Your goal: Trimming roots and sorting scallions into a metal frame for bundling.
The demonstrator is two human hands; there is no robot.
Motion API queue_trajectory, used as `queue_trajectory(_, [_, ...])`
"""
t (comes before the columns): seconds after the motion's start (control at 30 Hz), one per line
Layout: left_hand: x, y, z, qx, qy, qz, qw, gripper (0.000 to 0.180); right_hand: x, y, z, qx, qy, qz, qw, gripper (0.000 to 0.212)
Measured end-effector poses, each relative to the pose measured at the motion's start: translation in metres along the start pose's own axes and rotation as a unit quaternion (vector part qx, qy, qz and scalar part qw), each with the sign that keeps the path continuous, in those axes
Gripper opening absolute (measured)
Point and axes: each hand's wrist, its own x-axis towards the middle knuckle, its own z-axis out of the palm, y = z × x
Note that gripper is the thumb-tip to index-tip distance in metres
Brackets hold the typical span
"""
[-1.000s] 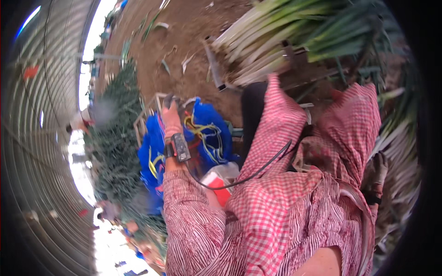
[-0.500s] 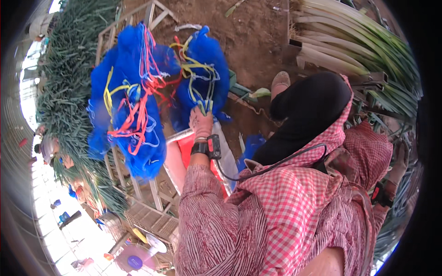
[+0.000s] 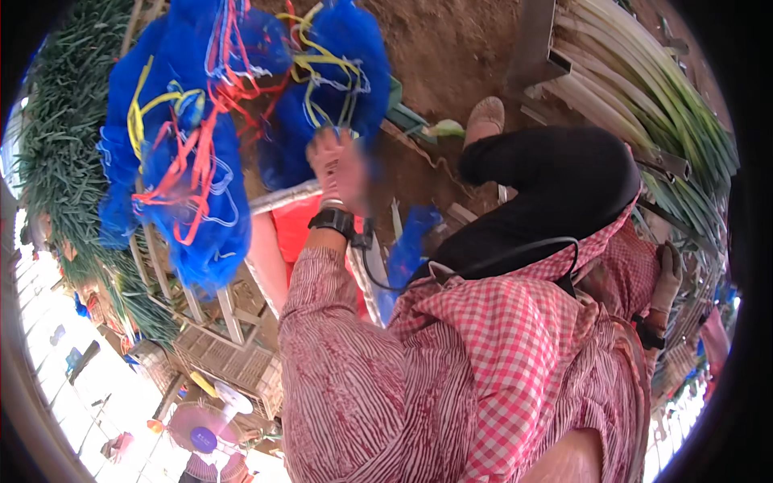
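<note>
My left hand (image 3: pixel 336 167), in a thin pinkish glove and partly smeared by motion, lies over the lower part of a blue mesh bag (image 3: pixel 354 48). Its fingers look stretched out and apart, touching or just below the bag's yellow and white drawstrings (image 3: pixel 328 64); contact is hard to make out. Left of it hangs a larger bundle of blue mesh bags (image 3: pixel 181 145) with red, yellow and white ties. At the far right, my right hand (image 3: pixel 667 278), also gloved, rests by the checkered cloth (image 3: pixel 628 262) with fingers extended and nothing visible in it.
Leeks lie stacked on a metal rack (image 3: pixel 547 64) at the upper right. A large heap of green leeks (image 3: pixel 72 121) fills the left. Below my left hand sits a red and white sack (image 3: pixel 294 221). A woven crate (image 3: pixel 221 350) and a fan (image 3: pixel 201 435) stand at the lower left.
The view has shifted, so the bags sit higher and further left. My left hand's fingers have loosened from the drawstrings they gripped. More of my right hand now shows.
</note>
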Motion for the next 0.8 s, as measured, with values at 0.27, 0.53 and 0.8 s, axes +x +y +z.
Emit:
queue_trajectory(0.27, [-0.149,0.113,0.091,-0.189,-0.415,-0.091,0.885,0.082,-0.016,-0.003,-0.017,-0.241,-0.013,-0.094,0.966,0.026])
queue_trajectory(0.53, [-0.144,0.043,0.15,-0.398,-0.354,-0.376,0.759,0.038,-0.013,-0.007,-0.015,-0.221,-0.031,-0.08,0.972,0.03])
queue_trajectory(0.8, [0.009,0.006,-0.047,-0.702,-0.051,-0.397,0.589,0.022,0.002,-0.031,0.024,-0.054,-0.03,-0.021,0.998,0.029])
